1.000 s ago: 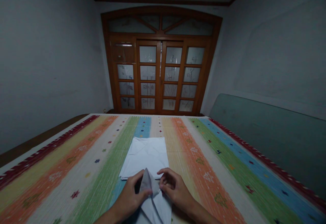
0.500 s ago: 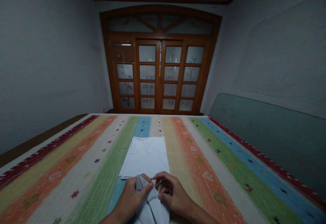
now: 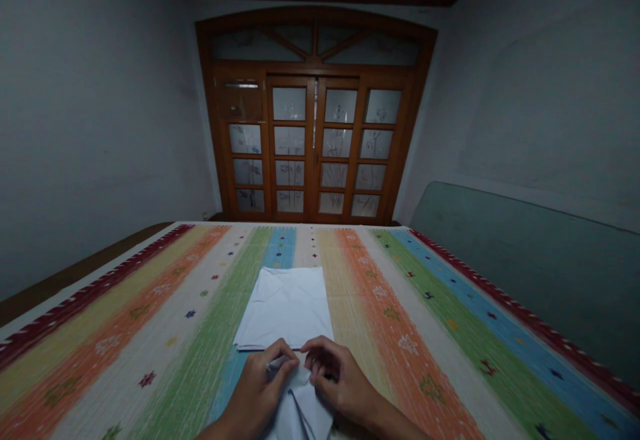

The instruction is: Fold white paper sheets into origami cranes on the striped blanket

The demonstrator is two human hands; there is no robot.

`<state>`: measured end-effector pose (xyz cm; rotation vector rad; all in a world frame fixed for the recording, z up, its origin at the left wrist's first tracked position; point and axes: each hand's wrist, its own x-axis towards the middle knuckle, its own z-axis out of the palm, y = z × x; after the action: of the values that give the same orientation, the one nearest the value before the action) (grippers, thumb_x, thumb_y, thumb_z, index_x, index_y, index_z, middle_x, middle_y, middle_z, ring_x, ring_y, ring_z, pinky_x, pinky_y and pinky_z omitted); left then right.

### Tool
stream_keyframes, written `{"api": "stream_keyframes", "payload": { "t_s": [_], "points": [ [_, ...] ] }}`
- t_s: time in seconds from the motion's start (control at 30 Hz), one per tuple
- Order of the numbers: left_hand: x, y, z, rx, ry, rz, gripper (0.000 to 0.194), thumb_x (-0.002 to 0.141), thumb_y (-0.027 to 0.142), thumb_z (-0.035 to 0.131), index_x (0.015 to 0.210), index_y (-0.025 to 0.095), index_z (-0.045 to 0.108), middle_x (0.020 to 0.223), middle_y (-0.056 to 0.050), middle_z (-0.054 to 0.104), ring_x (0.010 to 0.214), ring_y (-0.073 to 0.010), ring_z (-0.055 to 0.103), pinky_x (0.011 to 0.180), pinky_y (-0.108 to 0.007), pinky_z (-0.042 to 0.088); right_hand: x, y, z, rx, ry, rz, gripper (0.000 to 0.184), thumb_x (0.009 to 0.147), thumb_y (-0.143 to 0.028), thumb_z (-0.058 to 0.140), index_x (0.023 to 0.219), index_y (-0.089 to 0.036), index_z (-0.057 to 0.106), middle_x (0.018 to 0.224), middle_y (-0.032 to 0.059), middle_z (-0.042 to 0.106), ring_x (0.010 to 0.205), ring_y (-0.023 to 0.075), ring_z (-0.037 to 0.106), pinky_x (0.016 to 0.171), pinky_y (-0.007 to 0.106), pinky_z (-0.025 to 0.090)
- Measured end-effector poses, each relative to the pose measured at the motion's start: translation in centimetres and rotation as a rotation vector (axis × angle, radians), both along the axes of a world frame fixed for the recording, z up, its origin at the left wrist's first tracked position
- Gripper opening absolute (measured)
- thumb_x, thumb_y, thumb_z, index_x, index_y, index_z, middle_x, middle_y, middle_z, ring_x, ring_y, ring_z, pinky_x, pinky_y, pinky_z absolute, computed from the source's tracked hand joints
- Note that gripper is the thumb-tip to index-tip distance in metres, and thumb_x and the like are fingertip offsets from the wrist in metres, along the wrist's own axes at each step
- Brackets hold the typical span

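The sheet of white paper (image 3: 285,307) is thin and matt, with soft creases. Beneath it lies a striped woven cloth (image 3: 400,307), rough-ribbed and without shine. Beyond the paper stand varnished wooden doors (image 3: 314,70) with a low sheen and frosted glass panes (image 3: 290,103). The wall (image 3: 100,127) left of the paper is matt paint; the green panel (image 3: 525,273) right of it looks smooth.

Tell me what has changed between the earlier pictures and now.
The pointed paper flap that stood up between the hands has been pressed down toward the left hand, and only a sliver of it now shows. The left hand closed over it, and the right hand moved in beside it. The flat far end of the white paper and the striped bedspread stayed as they were.
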<state>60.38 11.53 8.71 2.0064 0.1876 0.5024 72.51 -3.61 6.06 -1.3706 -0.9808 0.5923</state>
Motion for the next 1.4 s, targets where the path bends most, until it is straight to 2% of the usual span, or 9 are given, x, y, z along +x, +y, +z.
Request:
{"api": "stream_keyframes", "payload": {
  "t_s": [0.27, 0.4, 0.5, 0.7, 0.83, 1.0, 1.2, 1.3, 1.4],
  "points": [
    [-0.2, 0.1, -0.7, 0.100, -0.075, -0.009, 0.031, 0.097, 0.044, 0.055, 0.079, 0.023, 0.070, 0.074, -0.004, 0.074, 0.070, -0.0227, 0.070, 0.070, -0.027, 0.050, -0.3, -0.1, 0.0, -0.006, -0.063, -0.026, 0.023, 0.077, -0.021, 0.070, 0.100, -0.019, 0.069, 0.085, 0.0025, 0.064, 0.071, 0.0154, 0.059, 0.064, 0.026, 0.047],
    [-0.4, 0.1, -0.9, 0.122, -0.081, -0.015, 0.028, 0.098, 0.039, 0.054, 0.081, 0.023, 0.069, 0.074, -0.003, 0.074, 0.070, -0.0217, 0.070, 0.069, -0.026, 0.050, -0.2, -0.1, -0.2, 0.053, 0.021, 0.038, 0.024, 0.083, -0.031, 0.067, 0.103, -0.019, 0.067, 0.085, 0.0028, 0.065, 0.064, 0.0151, 0.060, 0.060, 0.027, 0.050],
    [-0.5, 0.1, -0.7, 0.123, -0.079, -0.028, 0.026, 0.096, 0.038, 0.055, 0.080, 0.023, 0.070, 0.075, -0.003, 0.074, 0.072, -0.0220, 0.070, 0.072, -0.027, 0.050, -0.2, -0.1, -0.2, 0.069, 0.029, 0.026, 0.023, 0.079, -0.027, 0.067, 0.101, -0.019, 0.066, 0.084, 0.0034, 0.067, 0.067, 0.0168, 0.062, 0.062, 0.028, 0.050],
    [-0.3, 0.2, 0.0, 0.032, -0.060, -0.049, 0.029, 0.092, 0.045, 0.061, 0.079, 0.021, 0.070, 0.076, -0.004, 0.073, 0.075, -0.0227, 0.067, 0.072, -0.028, 0.048, -0.8, -0.3, -0.2, 0.031, -0.079, -0.059, 0.031, 0.068, -0.007, 0.060, 0.094, -0.019, 0.070, 0.084, 0.0037, 0.070, 0.077, 0.0194, 0.066, 0.071, 0.030, 0.051],
    [0.0, 0.8, -0.4, -0.093, -0.023, -0.091, 0.039, 0.085, 0.055, 0.068, 0.074, 0.018, 0.070, 0.069, -0.004, 0.069, 0.067, -0.0209, 0.063, 0.064, -0.027, 0.045, -0.9, -0.6, -0.2, 0.025, -0.206, -0.130, 0.026, 0.071, -0.007, 0.059, 0.090, -0.020, 0.072, 0.083, 0.0046, 0.073, 0.076, 0.0204, 0.069, 0.070, 0.030, 0.052],
    [-0.3, 1.4, -0.9, -0.248, -0.031, -0.204, 0.042, 0.083, 0.059, 0.072, 0.073, 0.018, 0.070, 0.078, -0.008, 0.076, 0.080, -0.0258, 0.071, 0.075, -0.032, 0.052, -1.1, -0.9, 0.2, 0.011, -0.384, -0.181, 0.027, 0.072, -0.005, 0.059, 0.082, -0.021, 0.078, 0.078, 0.0048, 0.077, 0.074, 0.0200, 0.071, 0.070, 0.028, 0.051],
    [-0.4, 1.4, -1.0, -0.258, -0.042, -0.220, 0.041, 0.086, 0.057, 0.071, 0.075, 0.018, 0.071, 0.080, -0.009, 0.079, 0.080, -0.0266, 0.073, 0.075, -0.032, 0.051, -1.2, -0.7, 0.3, 0.063, -0.433, -0.208, 0.024, 0.069, -0.006, 0.057, 0.074, -0.019, 0.077, 0.070, 0.0042, 0.075, 0.065, 0.0179, 0.068, 0.063, 0.025, 0.047],
    [-0.3, 1.4, -0.9, -0.210, -0.061, -0.186, 0.038, 0.087, 0.054, 0.071, 0.081, 0.017, 0.072, 0.079, -0.007, 0.075, 0.077, -0.0238, 0.069, 0.072, -0.029, 0.047, -1.1, -0.6, 0.4, 0.046, -0.438, -0.206, 0.020, 0.070, -0.008, 0.058, 0.072, -0.019, 0.075, 0.067, 0.0036, 0.072, 0.063, 0.0172, 0.065, 0.061, 0.024, 0.046],
    [-0.2, 1.6, -1.2, -0.287, -0.085, -0.244, 0.037, 0.087, 0.053, 0.072, 0.101, 0.019, 0.067, 0.083, -0.004, 0.073, 0.079, -0.0223, 0.066, 0.074, -0.029, 0.045, -1.1, -0.6, 0.6, 0.037, -0.408, -0.207, 0.018, 0.070, -0.008, 0.058, 0.073, -0.018, 0.073, 0.070, 0.0036, 0.070, 0.066, 0.0173, 0.065, 0.063, 0.025, 0.046]
  ]
}}
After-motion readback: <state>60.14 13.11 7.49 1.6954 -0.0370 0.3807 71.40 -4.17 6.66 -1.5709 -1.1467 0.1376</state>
